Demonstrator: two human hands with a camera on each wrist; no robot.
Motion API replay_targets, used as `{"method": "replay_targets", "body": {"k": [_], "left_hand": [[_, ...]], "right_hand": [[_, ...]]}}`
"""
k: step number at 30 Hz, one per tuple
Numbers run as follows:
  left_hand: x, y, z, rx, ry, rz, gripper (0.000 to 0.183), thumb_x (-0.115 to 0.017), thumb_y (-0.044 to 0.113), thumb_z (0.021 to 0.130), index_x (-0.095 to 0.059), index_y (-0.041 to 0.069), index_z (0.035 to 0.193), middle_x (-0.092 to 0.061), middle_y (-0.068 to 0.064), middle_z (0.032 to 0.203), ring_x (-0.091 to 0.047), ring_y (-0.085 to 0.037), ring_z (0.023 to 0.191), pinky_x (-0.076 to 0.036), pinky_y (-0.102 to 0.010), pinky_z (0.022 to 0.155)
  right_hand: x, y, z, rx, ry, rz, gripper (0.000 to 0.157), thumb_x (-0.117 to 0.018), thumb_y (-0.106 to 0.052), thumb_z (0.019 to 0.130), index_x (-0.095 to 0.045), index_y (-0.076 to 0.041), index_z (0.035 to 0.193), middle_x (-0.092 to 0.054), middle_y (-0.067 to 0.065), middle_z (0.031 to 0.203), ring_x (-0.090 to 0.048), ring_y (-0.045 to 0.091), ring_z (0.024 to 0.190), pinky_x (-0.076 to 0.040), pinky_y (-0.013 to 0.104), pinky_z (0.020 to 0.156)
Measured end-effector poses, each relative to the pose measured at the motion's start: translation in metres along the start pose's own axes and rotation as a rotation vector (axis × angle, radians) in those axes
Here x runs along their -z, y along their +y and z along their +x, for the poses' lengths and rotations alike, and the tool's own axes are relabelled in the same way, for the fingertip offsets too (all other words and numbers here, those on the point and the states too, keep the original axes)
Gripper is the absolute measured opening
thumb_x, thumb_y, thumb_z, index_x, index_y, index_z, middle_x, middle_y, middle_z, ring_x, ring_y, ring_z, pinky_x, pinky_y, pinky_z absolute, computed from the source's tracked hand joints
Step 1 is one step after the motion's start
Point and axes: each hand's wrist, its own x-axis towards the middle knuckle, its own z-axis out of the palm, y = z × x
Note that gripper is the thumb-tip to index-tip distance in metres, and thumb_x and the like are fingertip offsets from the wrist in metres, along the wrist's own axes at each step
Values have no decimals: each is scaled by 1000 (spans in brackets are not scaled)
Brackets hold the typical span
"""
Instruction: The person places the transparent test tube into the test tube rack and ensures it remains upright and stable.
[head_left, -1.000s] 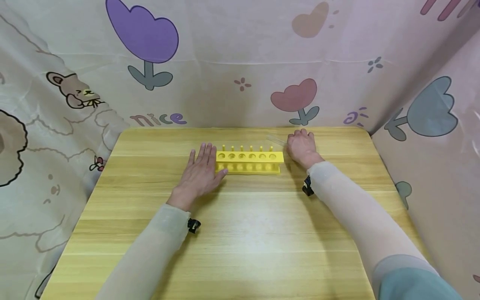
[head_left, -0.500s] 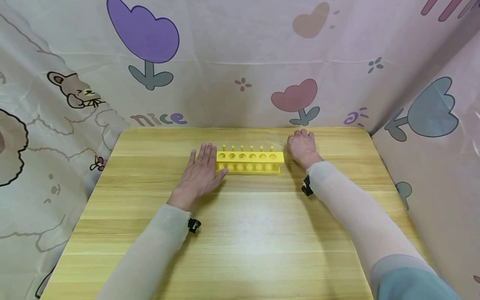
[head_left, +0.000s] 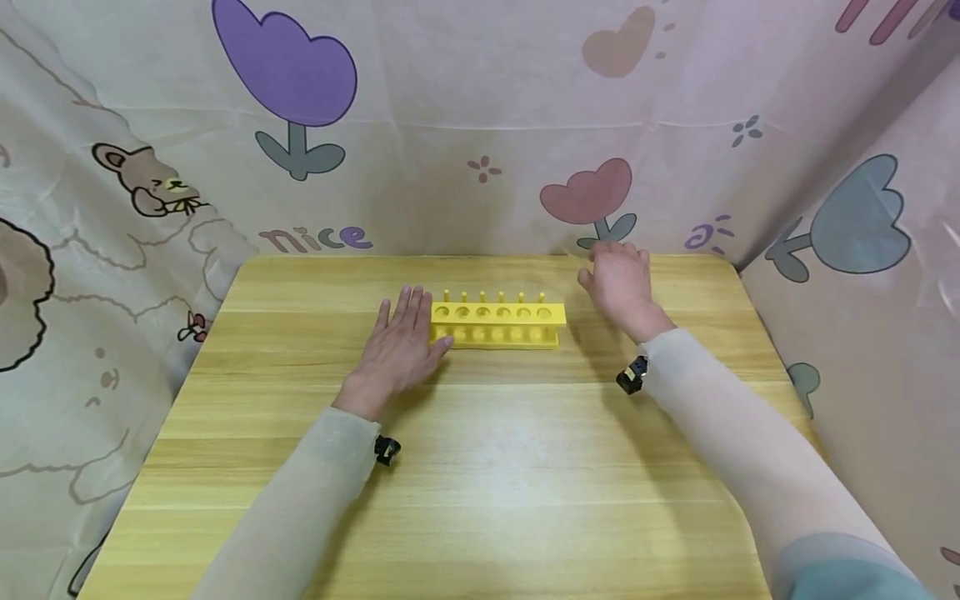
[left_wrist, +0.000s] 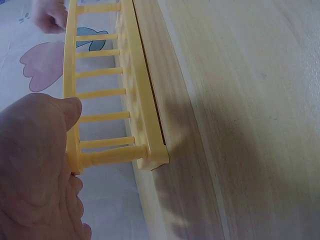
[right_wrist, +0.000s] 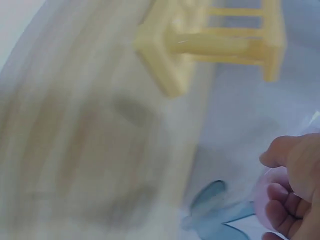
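Note:
A yellow test tube rack (head_left: pixel 498 314) stands upright near the back of the table, with a row of round holes and short pegs behind them. My left hand (head_left: pixel 396 346) rests against its left end. The fingers are straight, and the thumb (left_wrist: pixel 71 111) touches the front of the top plate in the left wrist view. My right hand (head_left: pixel 621 283) is raised off the table, right of the rack and apart from it. Its fingers are curled, and a clear tube (right_wrist: pixel 314 120) shows faintly as a glint beside them in the right wrist view; most of it is hidden.
The wooden table (head_left: pixel 517 450) ends at a patterned curtain (head_left: pixel 450 200) right behind the rack. More curtain hangs at the left and right sides. Each wrist carries a small black camera (head_left: pixel 387 450).
The clear tube that lay on the table behind the rack's right end is gone from there. My right hand has risen and shifted slightly right. The left hand and rack stay put.

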Motion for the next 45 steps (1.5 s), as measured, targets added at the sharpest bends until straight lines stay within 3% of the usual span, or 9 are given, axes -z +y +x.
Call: {"method": "replay_targets", "body": {"k": [5, 9, 15, 21, 26, 36, 40, 45], "left_hand": [[1, 0, 1, 1, -4, -8, 85, -32, 57, 112, 0, 1, 168, 10, -16, 176, 12, -31, 163, 11, -53, 132], [1, 0, 0, -1, -8, -7, 86, -31, 57, 112, 1, 1, 168, 10, -16, 176, 13, -31, 163, 11, -54, 132], [1, 0, 0, -2, -15, -16, 86, -32, 56, 112, 4, 2, 168, 11, -16, 176, 14, -31, 163, 12, -53, 131], [1, 0, 1, -1, -19, -13, 86, -32, 56, 112, 7, 3, 168, 13, -15, 176, 15, -30, 163, 14, -53, 131], [1, 0, 2, -6, -18, -10, 85, -32, 55, 112, 8, 3, 167, 13, -15, 175, 15, -30, 163, 12, -54, 131], [2, -1, 0, -4, -18, -14, 85, -32, 54, 112, 3, 1, 168, 12, -16, 176, 14, -31, 163, 12, -54, 131], [2, -1, 0, -6, -17, -11, 84, -32, 54, 112, 4, 1, 168, 12, -16, 176, 14, -31, 163, 12, -54, 132], [2, 0, 0, -11, -18, -10, 84, -31, 53, 113, 7, 3, 168, 13, -15, 176, 15, -31, 163, 12, -54, 132]], "right_hand": [[14, -1, -7, -78, 63, 197, 26, -60, -22, 95, -65, -1, 110, -69, 19, 106, -57, 39, 102, -39, 55, 92], [15, 1, -13, -76, 85, 294, 22, -62, -23, 94, -64, -4, 106, -69, 16, 105, -56, 38, 103, -39, 55, 93], [12, 6, -22, 4, 91, 248, 32, -63, -31, 100, -67, -1, 112, -69, 23, 117, -54, 43, 115, -40, 61, 97], [14, 8, -27, 44, 99, 196, 39, -62, -34, 102, -69, 3, 110, -71, 23, 110, -56, 42, 107, -44, 58, 94], [30, 2, -32, 97, 140, 197, 33, -60, -31, 103, -70, 0, 106, -70, 20, 100, -56, 40, 96, -45, 54, 83], [73, -39, -41, 247, 279, 276, 27, -63, -24, 101, -71, 1, 97, -71, 18, 93, -58, 37, 88, -46, 50, 81], [73, -57, -45, 305, 275, 297, 21, -66, -21, 100, -71, -1, 100, -71, 15, 94, -58, 35, 87, -46, 49, 81], [61, -70, -48, 320, 231, 290, 17, -67, -23, 99, -71, -7, 100, -69, 12, 94, -58, 33, 89, -45, 47, 79]]}}
